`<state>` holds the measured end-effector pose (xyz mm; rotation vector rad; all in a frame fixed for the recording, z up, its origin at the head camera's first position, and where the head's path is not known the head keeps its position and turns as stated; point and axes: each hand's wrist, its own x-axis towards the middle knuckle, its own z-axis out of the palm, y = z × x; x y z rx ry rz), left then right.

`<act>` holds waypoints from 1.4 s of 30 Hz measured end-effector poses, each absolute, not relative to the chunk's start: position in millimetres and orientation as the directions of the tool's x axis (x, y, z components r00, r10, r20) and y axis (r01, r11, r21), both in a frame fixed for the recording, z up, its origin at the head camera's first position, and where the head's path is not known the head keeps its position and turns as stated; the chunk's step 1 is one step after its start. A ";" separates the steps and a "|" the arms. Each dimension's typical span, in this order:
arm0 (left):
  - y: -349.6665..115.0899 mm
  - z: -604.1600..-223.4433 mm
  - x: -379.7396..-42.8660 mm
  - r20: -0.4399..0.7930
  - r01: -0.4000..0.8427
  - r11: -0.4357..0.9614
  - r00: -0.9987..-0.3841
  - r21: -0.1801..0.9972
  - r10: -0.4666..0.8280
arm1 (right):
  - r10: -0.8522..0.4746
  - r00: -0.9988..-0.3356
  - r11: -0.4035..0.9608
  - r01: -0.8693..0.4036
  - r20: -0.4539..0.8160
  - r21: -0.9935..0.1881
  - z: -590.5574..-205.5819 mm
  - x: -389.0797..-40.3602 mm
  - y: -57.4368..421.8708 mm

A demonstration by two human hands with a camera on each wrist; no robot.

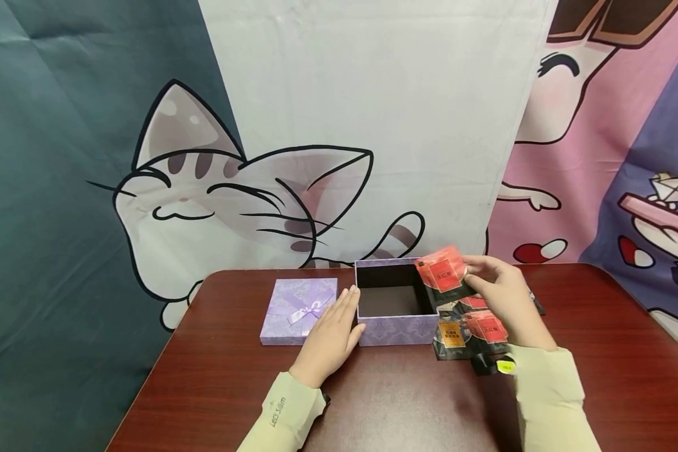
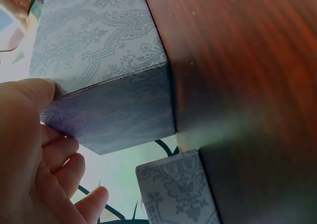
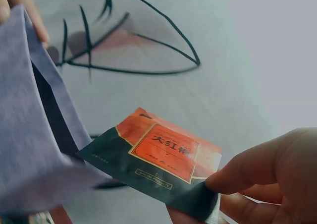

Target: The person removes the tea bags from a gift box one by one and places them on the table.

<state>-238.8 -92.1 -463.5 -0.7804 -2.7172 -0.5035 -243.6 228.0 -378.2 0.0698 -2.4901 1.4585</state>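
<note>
A red and black sachet point(image 1: 442, 276) with printed characters is pinched between the thumb and fingers of my right hand point(image 1: 505, 298). It is held tilted at the right rim of an open purple patterned box point(image 1: 398, 331). The box's dark inside shows nothing in it from the head view. My left hand point(image 1: 328, 336) rests against the left side of the box, fingers extended, the thumb at its near corner. In the right wrist view the sachet point(image 3: 153, 159) is beside the box's wall point(image 3: 29, 100), gripped by one corner.
A purple lid point(image 1: 282, 304) with a ribbon bow lies left of the box, partly behind my left hand. Several more sachets point(image 1: 486, 326) lie right of the box, below my right hand. A black item with a yellow label point(image 1: 505, 366) is near my right sleeve on the brown table point(image 1: 395, 402).
</note>
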 end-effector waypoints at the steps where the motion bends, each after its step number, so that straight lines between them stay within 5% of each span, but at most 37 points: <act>1: -92.1 -463.7 -238.9 0.345 0.552 0.796 -0.818 0.248 0.460 | 0.093 -0.968 0.479 -0.163 0.235 -0.862 -379.0 -242.3 233.2; 11: -91.9 -465.7 -240.6 0.337 0.549 0.803 -0.820 0.231 0.463 | 0.210 -0.946 0.482 -0.118 0.245 -0.868 -389.3 -236.8 281.8; 24: -93.6 -465.3 -241.0 0.335 0.546 0.806 -0.821 0.229 0.462 | 0.421 -0.904 0.513 0.170 0.074 -0.842 -416.9 -241.5 326.0; 42: -92.9 -464.2 -240.0 0.336 0.548 0.803 -0.821 0.234 0.462 | 0.434 -0.900 0.623 0.340 -0.050 -0.704 -446.2 -238.9 364.6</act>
